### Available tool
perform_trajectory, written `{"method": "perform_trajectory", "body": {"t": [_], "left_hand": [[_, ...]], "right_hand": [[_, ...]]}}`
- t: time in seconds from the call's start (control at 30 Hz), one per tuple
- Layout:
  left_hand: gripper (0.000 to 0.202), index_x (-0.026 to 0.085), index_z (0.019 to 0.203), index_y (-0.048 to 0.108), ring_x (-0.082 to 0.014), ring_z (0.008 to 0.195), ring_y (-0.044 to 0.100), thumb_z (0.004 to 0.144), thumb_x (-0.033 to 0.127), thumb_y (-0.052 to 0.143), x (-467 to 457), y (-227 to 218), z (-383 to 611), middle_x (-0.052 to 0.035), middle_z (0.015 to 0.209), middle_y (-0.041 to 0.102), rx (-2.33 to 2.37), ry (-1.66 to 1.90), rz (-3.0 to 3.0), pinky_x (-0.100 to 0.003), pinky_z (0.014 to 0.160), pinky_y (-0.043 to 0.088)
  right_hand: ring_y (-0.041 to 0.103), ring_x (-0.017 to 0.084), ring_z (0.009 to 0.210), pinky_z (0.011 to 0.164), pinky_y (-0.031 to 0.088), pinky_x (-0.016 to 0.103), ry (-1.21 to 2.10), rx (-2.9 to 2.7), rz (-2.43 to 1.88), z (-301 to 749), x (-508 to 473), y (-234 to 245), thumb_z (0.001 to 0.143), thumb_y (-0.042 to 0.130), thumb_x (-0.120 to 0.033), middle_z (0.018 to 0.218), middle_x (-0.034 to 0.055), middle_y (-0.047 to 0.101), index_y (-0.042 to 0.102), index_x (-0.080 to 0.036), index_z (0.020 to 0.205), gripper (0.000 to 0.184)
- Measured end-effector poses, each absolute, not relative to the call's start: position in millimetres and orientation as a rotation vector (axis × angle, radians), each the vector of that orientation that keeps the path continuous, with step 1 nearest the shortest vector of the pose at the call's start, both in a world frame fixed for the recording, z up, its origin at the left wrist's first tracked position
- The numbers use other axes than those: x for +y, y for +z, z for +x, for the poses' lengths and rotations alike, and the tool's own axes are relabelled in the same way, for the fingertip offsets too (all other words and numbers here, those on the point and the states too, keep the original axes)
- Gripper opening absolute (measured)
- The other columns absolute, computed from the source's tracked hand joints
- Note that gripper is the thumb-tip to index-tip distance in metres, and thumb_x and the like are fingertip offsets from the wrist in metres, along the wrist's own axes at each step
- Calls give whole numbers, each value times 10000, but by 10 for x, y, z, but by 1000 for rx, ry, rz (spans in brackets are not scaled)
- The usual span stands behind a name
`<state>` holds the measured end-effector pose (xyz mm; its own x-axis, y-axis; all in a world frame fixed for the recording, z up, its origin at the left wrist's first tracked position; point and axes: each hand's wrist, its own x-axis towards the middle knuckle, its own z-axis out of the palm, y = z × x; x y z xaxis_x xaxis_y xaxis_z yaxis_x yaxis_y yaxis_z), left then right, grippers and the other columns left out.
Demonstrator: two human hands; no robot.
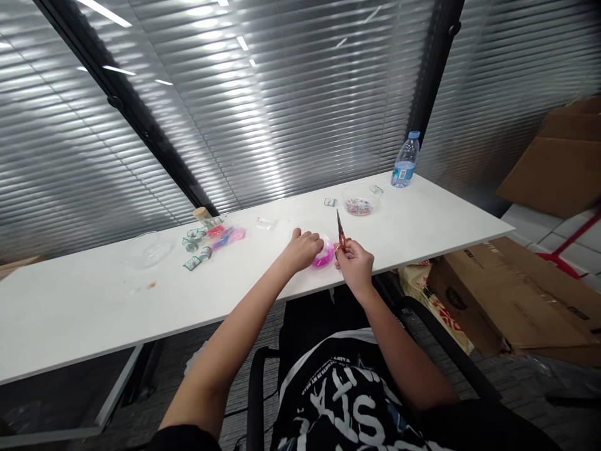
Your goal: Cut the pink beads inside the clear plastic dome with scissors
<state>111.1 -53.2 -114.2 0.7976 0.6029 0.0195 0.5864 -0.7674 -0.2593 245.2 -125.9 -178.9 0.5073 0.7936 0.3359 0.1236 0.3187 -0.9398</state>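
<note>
My right hand [357,268] is closed around small scissors [340,230] with copper-coloured handles. Their pointed blades aim up and away from me. Just left of that hand sits a clear round bowl [323,268] with bright pink, stringy material [325,259] in it. My left hand [302,252] lies over the bowl's left side, its fingers curled and pressed together. Whatever is between those fingers is hidden or too small to make out. Beyond the scissors stands a clear bowl of multicoloured beads [359,205], with a small patterned packet [330,202] beside it.
A water bottle [404,164] stands at the table's [451,219] far right. Several green-and-white wrapped pieces [192,244], coloured bags [228,237] and a clear lid-like dish [153,250] lie to the left. Blinds [282,106] rise behind the table; cardboard boxes [511,294] fill the right floor.
</note>
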Motion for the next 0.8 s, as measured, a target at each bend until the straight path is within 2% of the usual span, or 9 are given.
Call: {"method": "perform_trajectory", "body": {"t": [0.13,0.2,0.27,0.33,0.53,0.67,0.8], "left_hand": [[265,114,869,633,-248,899,584,912,69,376,-562,-1042,1065,-137,953,637,-996,102,-2715,-405,788,290],[218,118,884,643,-257,912,593,933,184,441,-582,-996,1058,-134,962,645,-1022,114,-2726,-399,795,301],[242,148,975,646,-253,931,601,926,338,505,-599,-962,1061,-114,993,656,-1040,121,-2785,-377,794,312],[284,188,1061,632,-235,941,606,896,403,543,-610,-948,1073,-86,1024,661,-1057,130,-2880,-352,790,316],[223,245,1076,645,-195,903,616,870,256,560,-601,-1047,1130,-44,1001,662,-1005,178,-2928,-334,784,305],[161,193,968,665,-214,895,615,883,209,528,-570,-1111,1149,-72,960,660,-1004,151,-2847,-354,791,318],[196,152,908,661,-222,889,613,899,141,466,-521,-1106,1140,-97,945,652,-1002,128,-2771,-364,791,347]], "right_hand": [[567,136,419,445,513,253,542,-955,-1176,2461,-1253,-1794,797,639,-397,573,-7,609,598,-185,758,220],[567,137,421,442,512,252,537,-956,-1170,2465,-1248,-1801,796,640,-388,570,-7,606,596,-185,750,212],[570,137,426,444,515,252,535,-962,-1166,2467,-1246,-1805,796,641,-386,572,-6,607,597,-186,746,211],[571,137,427,450,523,255,542,-964,-1164,2467,-1248,-1802,792,646,-395,573,-6,609,602,-186,750,217],[569,135,415,438,527,258,596,-924,-1170,2463,-1267,-1766,784,655,-430,563,-4,612,588,-183,719,263],[557,132,394,406,499,244,649,-877,-1156,2470,-1261,-1770,765,676,-430,521,-18,579,585,-180,704,272],[543,123,385,386,483,236,663,-853,-1131,2482,-1242,-1807,763,685,-429,533,-16,580,589,-174,713,276]]}}
